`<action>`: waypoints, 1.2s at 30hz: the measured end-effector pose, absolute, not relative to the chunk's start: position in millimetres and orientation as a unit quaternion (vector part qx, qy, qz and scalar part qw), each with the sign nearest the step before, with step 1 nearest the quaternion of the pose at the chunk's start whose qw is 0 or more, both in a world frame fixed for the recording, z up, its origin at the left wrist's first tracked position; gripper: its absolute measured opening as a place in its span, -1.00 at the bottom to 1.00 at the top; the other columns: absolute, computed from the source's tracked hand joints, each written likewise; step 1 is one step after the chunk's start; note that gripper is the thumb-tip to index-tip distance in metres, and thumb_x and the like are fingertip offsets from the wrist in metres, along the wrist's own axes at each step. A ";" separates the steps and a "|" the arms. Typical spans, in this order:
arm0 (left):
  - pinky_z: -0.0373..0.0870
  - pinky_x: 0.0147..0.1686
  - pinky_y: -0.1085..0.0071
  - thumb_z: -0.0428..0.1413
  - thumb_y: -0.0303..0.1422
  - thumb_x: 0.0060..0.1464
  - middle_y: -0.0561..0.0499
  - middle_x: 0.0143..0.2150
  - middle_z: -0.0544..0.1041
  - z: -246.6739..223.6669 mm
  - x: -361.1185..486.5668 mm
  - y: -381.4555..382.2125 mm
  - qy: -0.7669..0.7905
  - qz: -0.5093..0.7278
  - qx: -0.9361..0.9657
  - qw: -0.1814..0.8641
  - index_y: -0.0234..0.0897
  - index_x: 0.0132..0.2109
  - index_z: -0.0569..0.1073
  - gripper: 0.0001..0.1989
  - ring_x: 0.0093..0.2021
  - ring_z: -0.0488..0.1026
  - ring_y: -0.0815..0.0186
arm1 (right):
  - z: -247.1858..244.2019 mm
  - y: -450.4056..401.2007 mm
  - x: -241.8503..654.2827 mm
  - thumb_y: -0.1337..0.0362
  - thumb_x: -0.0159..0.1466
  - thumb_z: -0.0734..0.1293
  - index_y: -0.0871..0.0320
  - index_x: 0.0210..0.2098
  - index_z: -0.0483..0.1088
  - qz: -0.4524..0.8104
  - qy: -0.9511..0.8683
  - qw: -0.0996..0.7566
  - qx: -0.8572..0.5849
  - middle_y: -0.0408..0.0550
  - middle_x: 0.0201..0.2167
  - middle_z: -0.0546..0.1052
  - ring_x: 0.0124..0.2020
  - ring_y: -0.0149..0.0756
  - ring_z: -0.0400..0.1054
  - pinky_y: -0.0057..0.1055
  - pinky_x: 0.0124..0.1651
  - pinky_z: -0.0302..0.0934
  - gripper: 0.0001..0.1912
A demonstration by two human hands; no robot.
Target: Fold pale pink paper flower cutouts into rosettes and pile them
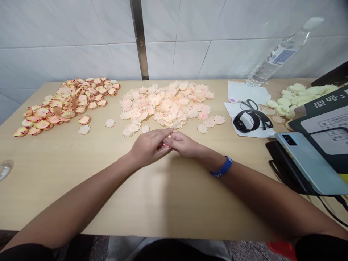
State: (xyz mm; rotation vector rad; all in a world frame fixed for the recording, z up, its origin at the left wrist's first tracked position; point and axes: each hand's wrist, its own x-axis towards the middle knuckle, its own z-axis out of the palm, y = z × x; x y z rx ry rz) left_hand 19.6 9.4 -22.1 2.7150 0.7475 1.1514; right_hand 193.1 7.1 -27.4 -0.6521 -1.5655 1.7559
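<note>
The left hand [148,146] and right hand [185,143] press together, pinching one small pink-edged cutout [165,145] between them, just near a pale flower heap [165,105], with a red-edged heap [67,103] far left and a yellowish heap [296,99] far right.

Looks like a small craft workspace to me: heaps of flower cutouts [165,103] on a wooden table [174,203], white tile wall [67,32] behind, phone [310,163] nearby.
</note>
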 end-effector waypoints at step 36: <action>0.47 0.07 0.21 0.23 -0.32 0.13 -0.15 0.05 0.59 -19.3 14.8 19.1 0.222 0.407 0.877 0.127 -0.23 0.03 0.52 -0.69 0.09 0.51 0.17 | -29.9 6.8 200.2 0.22 0.15 0.50 0.19 -0.24 0.44 0.798 -0.447 0.339 -0.222 -0.09 -0.30 0.50 -0.17 -0.34 0.44 -0.33 0.02 0.35 -0.74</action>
